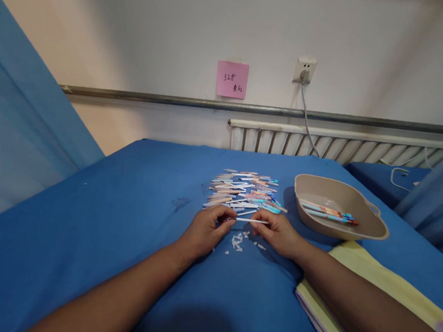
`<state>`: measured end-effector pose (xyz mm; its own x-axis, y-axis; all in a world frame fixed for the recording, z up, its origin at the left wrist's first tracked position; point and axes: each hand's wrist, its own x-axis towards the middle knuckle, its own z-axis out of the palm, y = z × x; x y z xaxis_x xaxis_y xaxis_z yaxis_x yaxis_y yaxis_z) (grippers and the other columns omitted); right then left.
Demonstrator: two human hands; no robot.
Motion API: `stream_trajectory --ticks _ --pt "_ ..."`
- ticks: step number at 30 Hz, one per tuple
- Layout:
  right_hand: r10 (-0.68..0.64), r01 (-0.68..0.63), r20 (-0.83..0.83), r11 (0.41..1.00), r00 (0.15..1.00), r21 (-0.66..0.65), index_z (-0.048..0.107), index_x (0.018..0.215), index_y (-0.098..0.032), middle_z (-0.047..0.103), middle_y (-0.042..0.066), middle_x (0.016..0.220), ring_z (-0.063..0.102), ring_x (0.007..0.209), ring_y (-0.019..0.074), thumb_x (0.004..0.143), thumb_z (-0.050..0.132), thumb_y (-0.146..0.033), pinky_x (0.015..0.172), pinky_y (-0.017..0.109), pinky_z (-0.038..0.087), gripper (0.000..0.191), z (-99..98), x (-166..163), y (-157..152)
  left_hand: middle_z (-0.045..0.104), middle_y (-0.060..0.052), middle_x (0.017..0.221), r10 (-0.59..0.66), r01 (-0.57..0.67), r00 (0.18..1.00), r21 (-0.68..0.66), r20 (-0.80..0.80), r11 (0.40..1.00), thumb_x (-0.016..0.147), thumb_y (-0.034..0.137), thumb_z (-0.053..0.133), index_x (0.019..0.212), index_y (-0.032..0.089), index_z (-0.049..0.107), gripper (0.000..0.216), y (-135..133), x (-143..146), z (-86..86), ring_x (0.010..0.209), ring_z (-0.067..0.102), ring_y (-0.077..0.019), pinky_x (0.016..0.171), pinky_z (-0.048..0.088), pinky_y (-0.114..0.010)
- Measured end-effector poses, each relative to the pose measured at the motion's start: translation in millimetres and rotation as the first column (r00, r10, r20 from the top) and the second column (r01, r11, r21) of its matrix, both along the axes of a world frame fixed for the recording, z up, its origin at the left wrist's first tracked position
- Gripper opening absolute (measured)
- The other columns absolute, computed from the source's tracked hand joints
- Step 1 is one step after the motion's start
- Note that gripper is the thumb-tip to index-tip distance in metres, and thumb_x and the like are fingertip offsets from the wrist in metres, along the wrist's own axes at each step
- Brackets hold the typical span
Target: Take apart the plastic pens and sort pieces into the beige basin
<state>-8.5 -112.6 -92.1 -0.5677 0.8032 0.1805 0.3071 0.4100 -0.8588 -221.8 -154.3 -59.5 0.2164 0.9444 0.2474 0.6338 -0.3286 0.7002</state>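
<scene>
Between my two hands lies a thin white pen refill (251,220), held almost level just above the blue cover. My left hand (205,232) pinches its left end, at the tip, between thumb and fingers. The fingers of my right hand (281,232) are closed on the right part of the refill. Just beyond the hands, many pens (218,195) in pale, orange and turquoise colours lie spread in rows, with loose white refills (241,205) among them. Small white scraps (236,242) are scattered on the cover below the held refill.
A beige plastic basin (362,222) with several pens inside stands to the right. A folded yellow cloth (372,266) lies under my right forearm. Behind the blue-covered surface (140,192) are a radiator (276,139), a rail and a plugged-in cord (305,109).
</scene>
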Motion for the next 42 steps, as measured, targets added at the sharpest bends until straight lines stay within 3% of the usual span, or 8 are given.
stream_trajectory --ticks 5,9,13,17,24,29,35,42 --pt "0.027 -0.027 -0.02 0.999 0.999 -0.022 0.059 0.08 -0.02 0.063 -0.002 0.07 0.056 0.063 0.0122 0.088 0.05 -0.034 0.061 0.022 0.041 0.018 -0.5 -0.5 -0.5 0.067 -0.001 0.085 0.0 -0.001 0.999 0.015 0.033 1.0 0.079 0.022 0.057 0.093 0.018 0.064 0.016 -1.5 3.0 -3.1 0.076 0.059 -0.0143 0.074 0.047 -0.027" --pt "0.02 -0.021 -0.021 0.999 1.0 -0.036 0.059 0.082 -0.02 0.062 -0.002 0.069 0.055 0.061 0.0116 0.089 0.049 -0.037 0.06 0.022 0.04 0.021 -2.6 0.3 1.8 0.066 -0.003 0.096 -0.002 0.001 0.996 0.005 0.085 1.0 0.079 0.024 0.058 0.113 0.018 0.056 0.035 0.2 0.0 -6.0 0.079 0.06 -0.0144 0.076 0.049 -0.028" --pt "-0.019 0.016 -0.064 0.999 0.998 -0.048 0.059 0.082 -0.02 0.061 -0.001 0.068 0.053 0.059 0.0114 0.089 0.048 -0.04 0.056 0.022 0.039 0.024 -6.7 3.1 7.9 0.065 -0.003 0.094 -0.004 0.007 0.989 0.019 -0.148 1.0 0.083 0.028 0.055 0.103 0.02 0.06 0.023 4.9 -12.3 -0.3 0.084 0.059 -0.0165 0.078 0.046 -0.028" --pt "-0.054 0.054 -0.078 0.999 0.995 -0.004 0.06 0.083 -0.019 0.06 -0.001 0.068 0.052 0.058 0.0114 0.088 0.049 -0.04 0.056 0.022 0.039 0.024 -11.3 7.0 14.9 0.065 -0.005 0.092 0.0 0.013 0.907 0.028 -0.422 1.0 0.084 0.031 0.054 0.093 0.02 0.064 0.017 7.6 -23.2 5.8 0.087 0.058 -0.0205 0.078 0.043 -0.03" --pt "-0.041 0.04 -0.076 0.999 0.996 -0.006 0.061 0.081 -0.019 0.06 -0.001 0.068 0.052 0.057 0.0113 0.087 0.049 -0.041 0.055 0.022 0.04 0.026 -11.9 8.0 16.1 0.063 -0.006 0.093 -0.024 0.033 0.823 0.006 -0.568 0.999 0.084 0.028 0.054 0.094 0.02 0.063 0.016 8.1 -25.5 -0.7 0.089 0.056 -0.0215 0.08 0.04 -0.031" --pt "-0.045 0.045 -0.079 0.999 0.996 0.006 0.061 0.081 -0.019 0.06 -0.001 0.068 0.051 0.057 0.0113 0.087 0.049 -0.042 0.054 0.022 0.04 0.026 -12.0 7.4 15.5 0.061 -0.005 0.09 -0.007 0.048 0.841 0.062 -0.541 0.997 0.088 0.034 0.049 0.087 0.02 0.063 0.02 9.4 -24.5 -0.6 0.086 0.054 -0.0209 0.077 0.04 -0.031" --pt "-0.045 0.048 -0.073 0.998 0.996 0.035 0.061 0.08 -0.019 0.06 -0.001 0.069 0.052 0.06 0.012 0.087 0.049 -0.039 0.058 0.022 0.04 0.024 -12.7 8.8 17.3 0.063 -0.003 0.091 0.011 0.0 0.945 0.034 -0.326 0.999 0.091 0.037 0.043 0.095 0.02 0.059 0.023 9.5 -23.9 9.1 0.085 0.056 -0.019 0.077 0.042 -0.03" --pt "-0.054 0.057 -0.069 0.997 0.996 0.045 0.062 0.08 -0.019 0.06 -0.001 0.069 0.054 0.062 0.0124 0.087 0.05 -0.037 0.06 0.023 0.041 0.022 -11.7 9.2 17.0 0.065 -0.002 0.096 0.02 0.005 0.965 0.095 -0.263 0.995 0.09 0.034 0.046 0.098 0.021 0.059 0.02 9.2 -24.1 7.6 0.088 0.057 -0.0191 0.08 0.042 -0.031"
